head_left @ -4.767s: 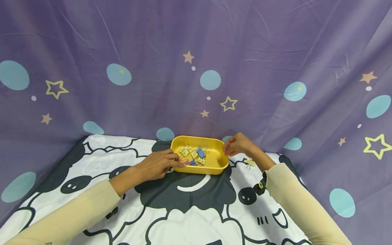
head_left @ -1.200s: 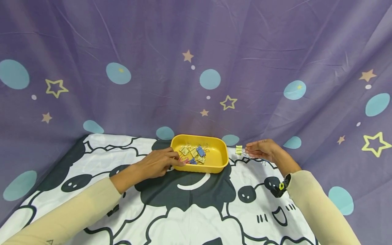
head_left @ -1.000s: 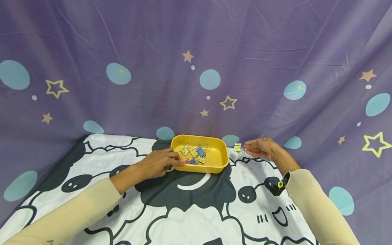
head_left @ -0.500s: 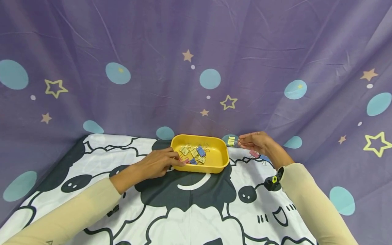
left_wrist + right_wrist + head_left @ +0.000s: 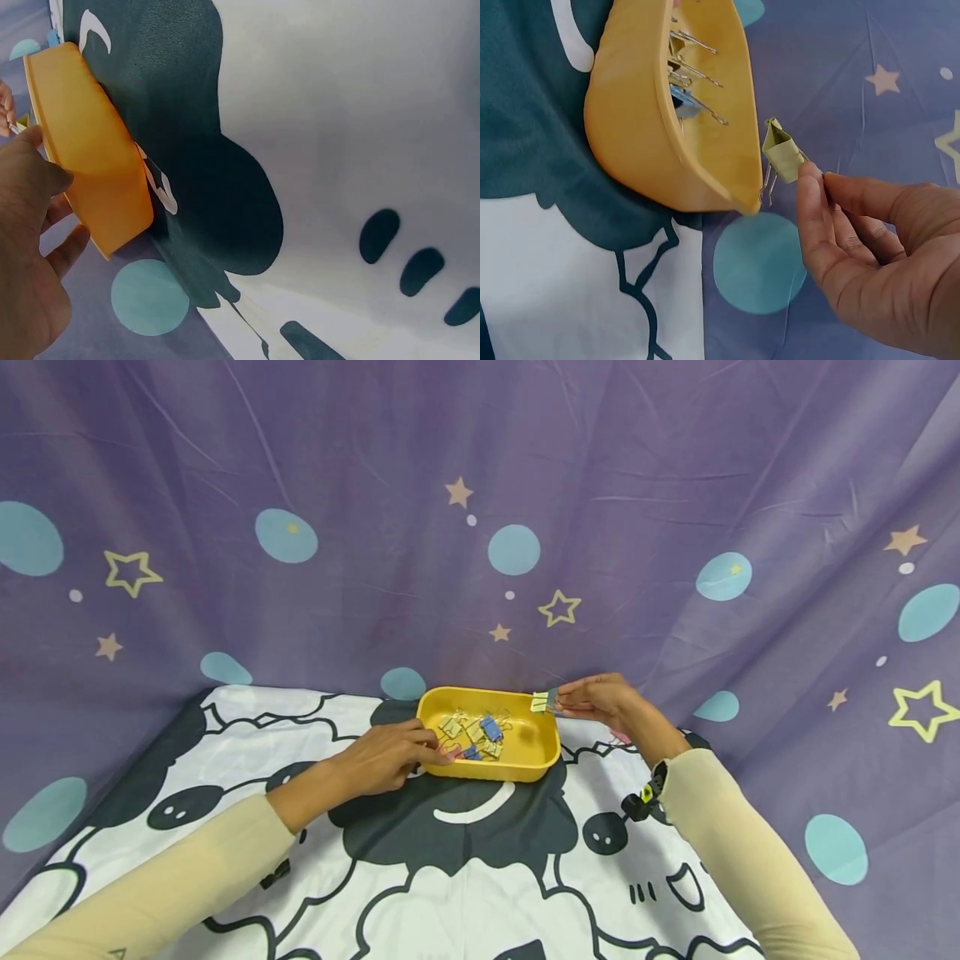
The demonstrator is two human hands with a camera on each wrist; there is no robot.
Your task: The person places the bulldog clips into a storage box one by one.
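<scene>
My right hand (image 5: 600,700) pinches a yellow binder clip (image 5: 540,702) by one wire handle, at the right end of a yellow plastic tray (image 5: 536,772). In the right wrist view, the pinched clip (image 5: 783,156) hangs just beside the tray's rim (image 5: 739,199), its other handle pointing down. My left hand (image 5: 390,758) grips the tray's left end, thumb and fingers over the rim, as the left wrist view also shows on the tray wall (image 5: 97,150). Inside lie several binder clips: yellow ones (image 5: 451,727), a blue one (image 5: 491,728) and a pink one partly hidden by my left fingers.
A pink clip (image 5: 620,737) lies on the cloth behind my right wrist, mostly covered. The black-and-white cartoon cloth (image 5: 465,902) spreads under the tray. A purple curtain (image 5: 390,568) with stars and dots rises right behind it.
Over the last few seconds my right hand picked up the yellow binder clip from the cloth at right. It then carried it left to the tray's right end. My left hand stays put.
</scene>
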